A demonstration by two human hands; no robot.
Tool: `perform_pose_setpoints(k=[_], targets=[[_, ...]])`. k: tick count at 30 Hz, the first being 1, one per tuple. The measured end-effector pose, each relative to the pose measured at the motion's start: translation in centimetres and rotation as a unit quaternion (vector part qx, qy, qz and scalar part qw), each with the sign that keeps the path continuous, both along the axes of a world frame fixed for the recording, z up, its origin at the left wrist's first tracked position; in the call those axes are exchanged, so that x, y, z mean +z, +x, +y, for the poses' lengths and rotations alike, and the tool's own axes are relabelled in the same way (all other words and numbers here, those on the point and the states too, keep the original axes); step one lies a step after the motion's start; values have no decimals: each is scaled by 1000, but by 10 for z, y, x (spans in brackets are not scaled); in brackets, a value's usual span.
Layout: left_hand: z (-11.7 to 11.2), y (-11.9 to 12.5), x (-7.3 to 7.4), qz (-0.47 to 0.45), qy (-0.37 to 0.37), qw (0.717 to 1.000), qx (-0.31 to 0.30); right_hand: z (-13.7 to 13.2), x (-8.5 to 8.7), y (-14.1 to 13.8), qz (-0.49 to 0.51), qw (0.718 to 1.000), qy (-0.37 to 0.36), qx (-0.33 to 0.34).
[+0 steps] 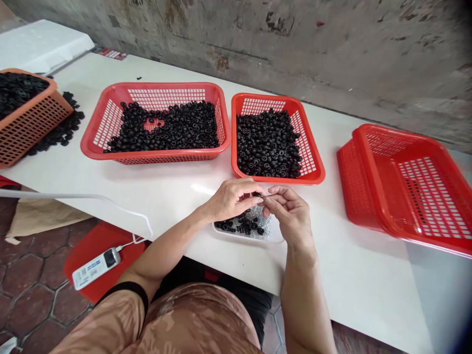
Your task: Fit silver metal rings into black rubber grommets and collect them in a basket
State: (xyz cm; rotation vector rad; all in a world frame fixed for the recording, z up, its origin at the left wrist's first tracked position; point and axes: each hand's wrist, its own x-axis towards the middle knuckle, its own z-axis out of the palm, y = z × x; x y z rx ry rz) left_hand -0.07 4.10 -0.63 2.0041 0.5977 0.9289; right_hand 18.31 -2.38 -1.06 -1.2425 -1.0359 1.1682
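My left hand [236,197] pinches a small black ring-like part [257,195] between thumb and fingertips. Meeting it from the other side, my right hand [291,210] is closed, thumb against fingers, at the same small part; whether it grips that part or something tiny beside it is hidden. Both hands are above a shallow white tray [250,239]. In the tray, loose black parts [245,226] lie to the left, and small clear shiny pieces [266,221] lie to the right, partly covered by my hands.
Beyond my hands stand a wide red basket [171,156] and a smaller red basket [278,180], both holding many black parts. Stacked red baskets [372,196] are at right. An orange basket [33,123] of black pieces sits far left. A white cable [110,200] crosses the table's left edge.
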Motion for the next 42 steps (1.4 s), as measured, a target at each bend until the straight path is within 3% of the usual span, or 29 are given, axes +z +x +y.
perform_pose_setpoints(k=[8,12,18,22,29,38,42], targets=[[-1,0,1,45,6,999,17,2,-6,1,-11,1000,11,-3],[-1,1,0,44,12,998,33,1,-6,-2,-42,998,53,-20],[-2,4,0,30,20,997,62,-3,-12,-1,-205,965,149,-67],[-2,4,1,26,-3,996,80,-4,-12,3,-289,937,186,-57],[-4,4,-1,15,24,998,55,-4,1,3,-312,938,154,6],[0,4,-4,-24,36,998,44,-4,2,3,-285,950,131,-16],[-1,4,-5,-27,5,999,39,-4,2,4,-285,948,140,-2]])
